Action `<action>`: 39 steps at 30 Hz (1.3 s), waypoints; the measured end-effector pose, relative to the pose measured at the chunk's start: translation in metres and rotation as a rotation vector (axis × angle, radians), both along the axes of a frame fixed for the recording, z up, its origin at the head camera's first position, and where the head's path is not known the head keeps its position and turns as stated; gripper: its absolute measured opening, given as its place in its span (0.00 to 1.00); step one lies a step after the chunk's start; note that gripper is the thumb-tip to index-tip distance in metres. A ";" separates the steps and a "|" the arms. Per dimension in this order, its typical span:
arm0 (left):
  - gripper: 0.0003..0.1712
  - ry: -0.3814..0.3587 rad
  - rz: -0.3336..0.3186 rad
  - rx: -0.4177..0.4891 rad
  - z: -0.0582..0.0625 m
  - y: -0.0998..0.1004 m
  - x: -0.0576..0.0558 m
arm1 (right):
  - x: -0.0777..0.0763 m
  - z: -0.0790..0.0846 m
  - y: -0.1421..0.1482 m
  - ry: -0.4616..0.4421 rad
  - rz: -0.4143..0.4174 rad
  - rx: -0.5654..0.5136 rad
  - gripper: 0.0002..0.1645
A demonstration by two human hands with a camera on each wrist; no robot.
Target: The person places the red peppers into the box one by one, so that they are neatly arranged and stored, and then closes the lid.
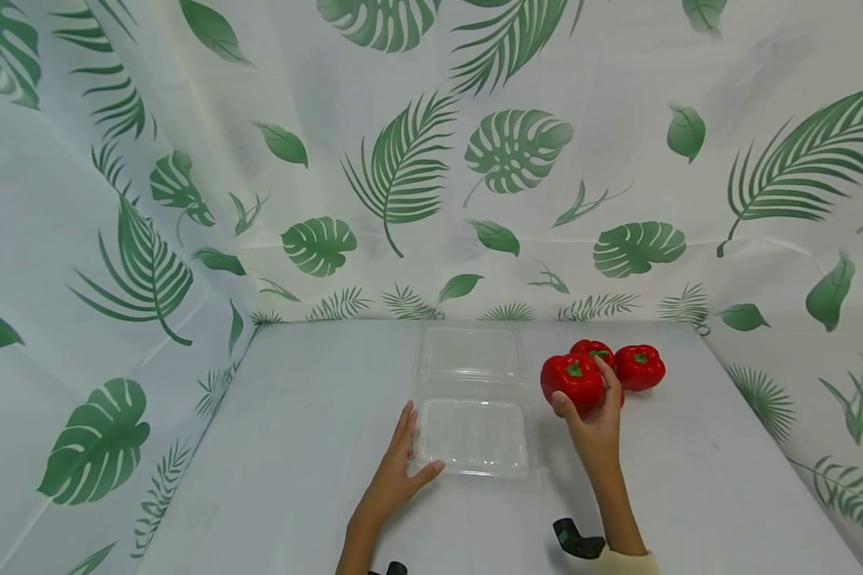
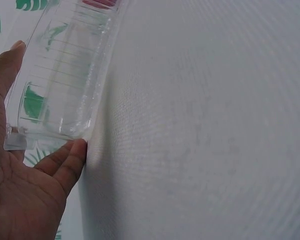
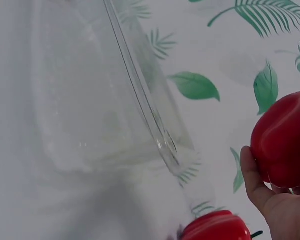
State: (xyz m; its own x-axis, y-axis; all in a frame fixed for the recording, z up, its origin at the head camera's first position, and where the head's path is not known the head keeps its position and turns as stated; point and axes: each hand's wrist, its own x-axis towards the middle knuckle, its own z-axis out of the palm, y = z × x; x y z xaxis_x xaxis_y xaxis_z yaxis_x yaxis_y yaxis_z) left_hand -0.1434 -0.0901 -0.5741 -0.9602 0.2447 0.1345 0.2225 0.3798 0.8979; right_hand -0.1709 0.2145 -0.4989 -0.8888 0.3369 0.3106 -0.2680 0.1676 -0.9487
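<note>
My right hand (image 1: 595, 422) grips a red bell pepper (image 1: 570, 378) with a green stem, raised beside the container. In the right wrist view, the thumb and fingers hold this pepper (image 3: 285, 142) from below. A clear plastic clamshell container (image 1: 473, 438) lies unfolded on the table, its lid (image 1: 470, 353) spread out behind the base. My left hand (image 1: 394, 479) rests at the base's left side, thumb spread toward the front corner. The left wrist view has the container's wall (image 2: 65, 75) between the thumb and the other fingers, which touch its end.
More red bell peppers sit close together on the table's right: one behind the held one (image 1: 590, 348), one farther right (image 1: 642, 367), another mostly hidden by my hand. The white table (image 1: 295, 447) meets leaf-patterned cloth walls (image 1: 417, 271) at the back and sides.
</note>
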 end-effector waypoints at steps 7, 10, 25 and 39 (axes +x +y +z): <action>0.55 -0.009 0.004 0.000 -0.001 0.000 -0.001 | -0.003 -0.004 -0.013 -0.066 0.105 0.018 0.48; 0.55 -0.015 0.003 -0.003 -0.001 0.000 -0.001 | -0.004 -0.004 -0.020 -0.091 0.142 0.011 0.47; 0.55 -0.028 0.000 -0.005 0.002 0.000 0.000 | -0.008 -0.013 -0.044 -0.112 0.318 -0.113 0.43; 0.55 -0.047 0.008 -0.007 0.000 0.000 0.000 | -0.011 -0.029 -0.064 -0.187 0.386 0.259 0.48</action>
State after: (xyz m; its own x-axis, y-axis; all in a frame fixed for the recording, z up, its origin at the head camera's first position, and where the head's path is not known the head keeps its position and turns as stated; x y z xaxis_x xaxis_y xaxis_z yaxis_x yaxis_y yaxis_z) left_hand -0.1435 -0.0900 -0.5737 -0.9674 0.2377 0.0873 0.1769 0.3877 0.9046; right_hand -0.1817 0.1505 -0.5278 -0.9820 -0.0946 0.1636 -0.1859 0.3265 -0.9268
